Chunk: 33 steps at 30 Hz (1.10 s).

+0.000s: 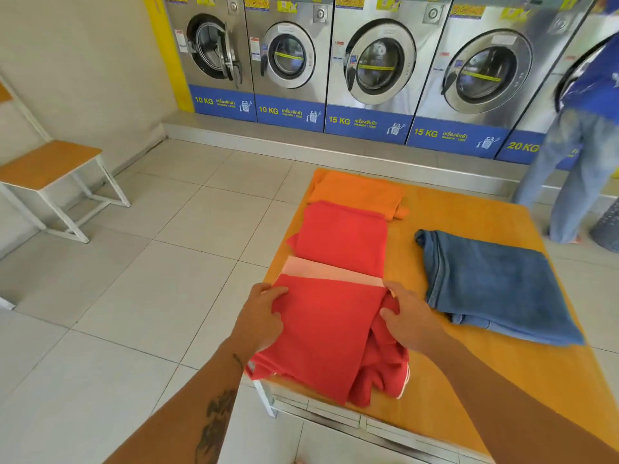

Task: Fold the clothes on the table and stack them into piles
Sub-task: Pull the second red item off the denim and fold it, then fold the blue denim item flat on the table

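Observation:
A red garment (pixel 330 326) lies partly folded at the near left of the orange table (pixel 502 380), with a pink strip showing at its far edge. My left hand (pixel 263 318) grips its left edge. My right hand (pixel 410 318) holds its bunched right side. Beyond it lies a folded red piece (pixel 345 239), and farther back a folded orange piece (pixel 356 192). Folded blue jeans (pixel 492 283) rest on the table's right side, apart from both hands.
A row of washing machines (pixel 378 61) lines the far wall. A person in blue top and jeans (pixel 579 155) stands at the far right beside a grey basket (pixel 608 226). A wooden bench (pixel 50 165) stands at left on the tiled floor.

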### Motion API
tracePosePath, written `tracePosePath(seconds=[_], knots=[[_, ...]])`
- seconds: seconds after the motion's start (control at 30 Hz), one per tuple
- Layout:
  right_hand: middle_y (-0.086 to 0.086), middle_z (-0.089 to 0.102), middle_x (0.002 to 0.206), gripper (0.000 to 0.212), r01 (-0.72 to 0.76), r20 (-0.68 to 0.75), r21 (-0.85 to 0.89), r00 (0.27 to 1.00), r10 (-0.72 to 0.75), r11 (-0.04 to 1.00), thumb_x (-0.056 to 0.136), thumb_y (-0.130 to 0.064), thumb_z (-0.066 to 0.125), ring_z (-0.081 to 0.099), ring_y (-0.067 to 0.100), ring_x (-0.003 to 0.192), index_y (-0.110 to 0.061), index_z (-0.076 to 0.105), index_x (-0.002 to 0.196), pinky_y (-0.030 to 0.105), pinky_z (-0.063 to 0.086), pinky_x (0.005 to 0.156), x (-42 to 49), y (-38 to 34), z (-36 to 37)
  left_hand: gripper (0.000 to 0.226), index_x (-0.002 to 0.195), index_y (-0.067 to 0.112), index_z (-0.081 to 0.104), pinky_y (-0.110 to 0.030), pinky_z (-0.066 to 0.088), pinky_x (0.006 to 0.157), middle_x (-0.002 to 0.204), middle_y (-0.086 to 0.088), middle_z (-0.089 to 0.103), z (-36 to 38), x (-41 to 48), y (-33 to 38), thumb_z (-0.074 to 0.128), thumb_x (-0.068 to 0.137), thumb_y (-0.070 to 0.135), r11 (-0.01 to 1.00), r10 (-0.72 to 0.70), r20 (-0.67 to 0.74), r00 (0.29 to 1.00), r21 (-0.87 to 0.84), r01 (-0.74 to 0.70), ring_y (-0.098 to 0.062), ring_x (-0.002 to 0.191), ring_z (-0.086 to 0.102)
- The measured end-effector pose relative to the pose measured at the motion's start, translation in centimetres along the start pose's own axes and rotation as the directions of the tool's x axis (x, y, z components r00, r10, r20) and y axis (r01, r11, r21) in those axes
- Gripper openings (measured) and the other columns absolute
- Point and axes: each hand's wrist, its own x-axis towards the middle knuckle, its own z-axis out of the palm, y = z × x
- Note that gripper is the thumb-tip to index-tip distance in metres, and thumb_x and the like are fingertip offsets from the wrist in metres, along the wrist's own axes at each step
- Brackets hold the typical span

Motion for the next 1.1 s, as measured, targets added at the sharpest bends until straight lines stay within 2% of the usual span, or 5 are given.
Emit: tracePosePath(seconds=[0.13, 0.23, 0.57, 0.93, 1.1], knots=[[0.004, 0.046, 0.139, 0.064, -0.062, 0.018, 0.041, 0.998, 0.061, 0.997, 0.093, -0.027, 0.057, 0.062, 0.012, 0.089, -0.035, 0.028, 0.150, 0.023, 0.049, 0.069, -1.1, 1.2, -1.8, 0.051, 0.126, 0.023, 0.064, -0.042, 0.047, 0.099, 0.140, -0.006, 0.043, 0.1, 1.0, 0.5, 0.053, 0.081, 0.002, 0.996, 0.065, -0.147, 0.987, 0.072, -0.055, -0.029, 0.118, 0.049], [0.006, 0.043, 0.147, 0.063, -0.105, -0.039, 0.070, 0.993, 0.108, 0.992, 0.094, -0.026, 0.057, 0.054, 0.021, 0.123, -0.034, 0.030, 0.150, 0.035, 0.047, 0.096, -2.0, 2.7, -3.7, 0.046, 0.119, 0.020, 0.068, -0.034, 0.050, 0.088, 0.125, -0.005, 0.052, 0.0, 1.8, 3.3, 0.051, 0.082, -0.002, 0.992, 0.125, -0.250, 0.960, 0.014, -0.126, -0.024, 0.105, 0.057], [0.009, 0.042, 0.148, 0.058, -0.212, -0.162, 0.230, 0.954, 0.252, 0.950, 0.095, -0.026, 0.058, 0.042, 0.023, 0.135, -0.031, 0.035, 0.148, 0.041, 0.045, 0.101, -4.3, 11.7, -11.2, 0.043, 0.117, 0.024, 0.066, -0.021, 0.046, 0.085, 0.111, 0.005, 0.056, 7.5, 3.3, 17.9, 0.049, 0.087, -0.001, 0.901, 0.385, -0.189, 0.903, -0.134, -0.412, -0.009, 0.093, 0.059], [0.012, 0.043, 0.141, 0.056, -0.232, -0.217, 0.347, 0.923, 0.318, 0.909, 0.091, -0.026, 0.059, 0.049, 0.023, 0.116, -0.031, 0.040, 0.144, 0.035, 0.043, 0.090, -5.2, 25.0, -21.1, 0.044, 0.131, 0.031, 0.055, -0.012, 0.042, 0.066, 0.125, 0.006, 0.050, 20.5, 1.7, 28.9, 0.046, 0.095, 0.008, 0.945, 0.296, -0.008, 0.955, -0.140, -0.294, -0.012, 0.104, 0.056], [0.011, 0.040, 0.147, 0.058, -0.228, -0.144, 0.380, 0.943, 0.300, 0.897, 0.091, -0.027, 0.059, 0.039, 0.024, 0.137, -0.031, 0.038, 0.145, 0.036, 0.040, 0.096, -3.8, 27.7, -24.1, 0.043, 0.133, 0.029, 0.054, -0.019, 0.046, 0.079, 0.134, 0.009, 0.045, 22.5, 1.6, 30.5, 0.051, 0.094, 0.010, 0.965, 0.188, -0.031, 0.982, -0.179, -0.191, -0.011, 0.114, 0.051]])
